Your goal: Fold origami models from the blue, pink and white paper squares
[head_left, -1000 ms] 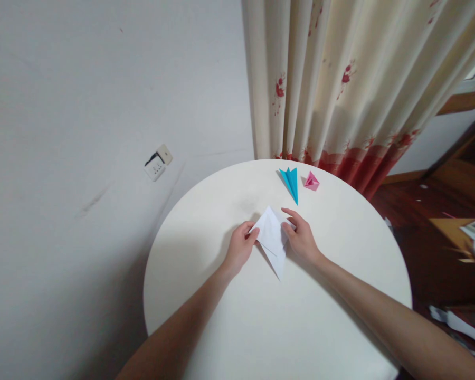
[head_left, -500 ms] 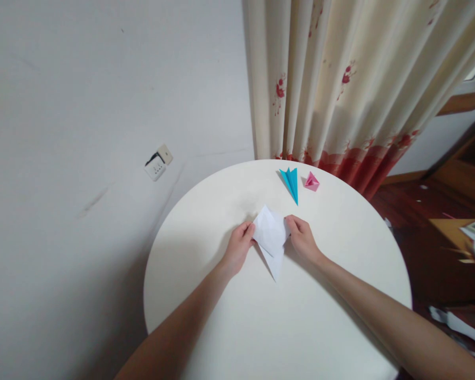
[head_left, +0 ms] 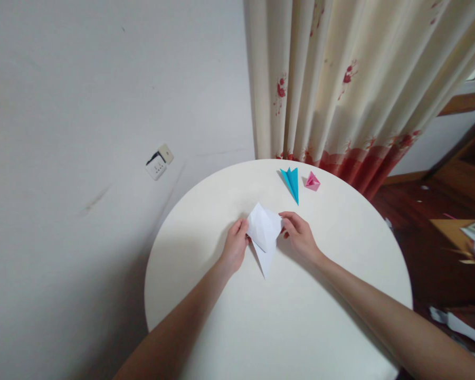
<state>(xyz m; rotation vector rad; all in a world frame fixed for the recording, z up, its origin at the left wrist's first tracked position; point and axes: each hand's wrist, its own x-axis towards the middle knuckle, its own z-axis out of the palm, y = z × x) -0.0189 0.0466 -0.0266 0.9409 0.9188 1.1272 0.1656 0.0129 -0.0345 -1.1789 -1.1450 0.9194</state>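
Pinching the folded white paper (head_left: pixel 263 233) between your left hand (head_left: pixel 234 249) and right hand (head_left: pixel 300 238), you held it over the table's (head_left: pixel 285 327) middle. Bare tabletop lay toward the near edge. A blue paper plane (head_left: pixel 292 182) and pink paper piece (head_left: pixel 312 181) sat at the far edge.

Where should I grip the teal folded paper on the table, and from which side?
Probably pinch the teal folded paper at its wide far end, coming from above on the curtain side. It lies flat and apart from the pink folded paper, its narrow tip pointing toward the right hand.
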